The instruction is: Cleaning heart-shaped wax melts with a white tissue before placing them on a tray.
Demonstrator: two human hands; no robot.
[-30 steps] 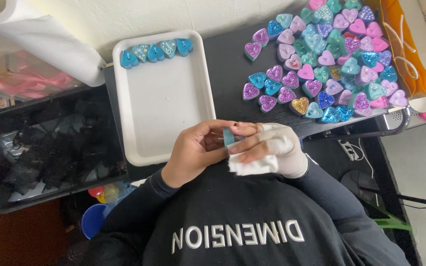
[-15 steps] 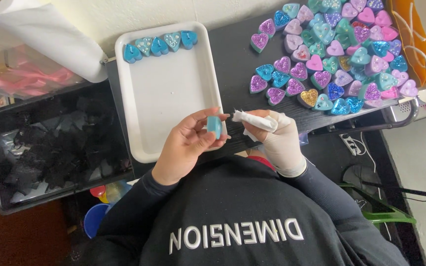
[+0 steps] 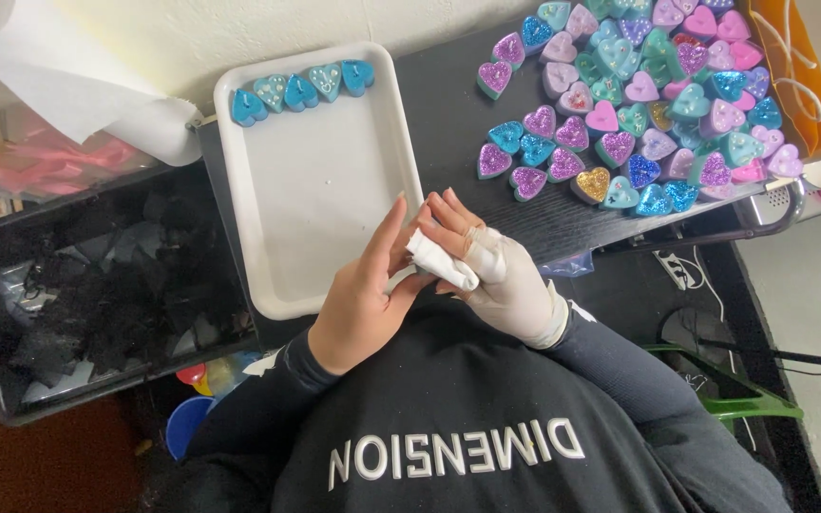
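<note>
White cloth (image 3: 441, 260) is pinched between the two hands now, and that marks the change: half a second ago the left hand (image 3: 363, 294) held a small blue heart-shaped candle up in its fingertips while the right hand (image 3: 501, 271) brought the folded cloth toward it. Now the left hand's fingers stand straighter and press flat against the cloth, and the blue piece no longer shows. Whether it sits hidden inside the cloth between the palms cannot be told from this view. The right hand, wrapped in a pale glove or bandage, closes around the cloth from the other side, fingers curled over it. By the look of it, a wiping or polishing of the piece is in hand.

Both hands hover over the near edge of a white tray (image 3: 320, 190), which carries a row of five blue and teal hearts (image 3: 301, 90) along its far rim. A heap of glittery hearts (image 3: 639, 104) in purple, pink, teal and gold lies on the dark table (image 3: 458, 114) to the right. A black bin (image 3: 97, 294) of dark scraps stands to the left.
</note>
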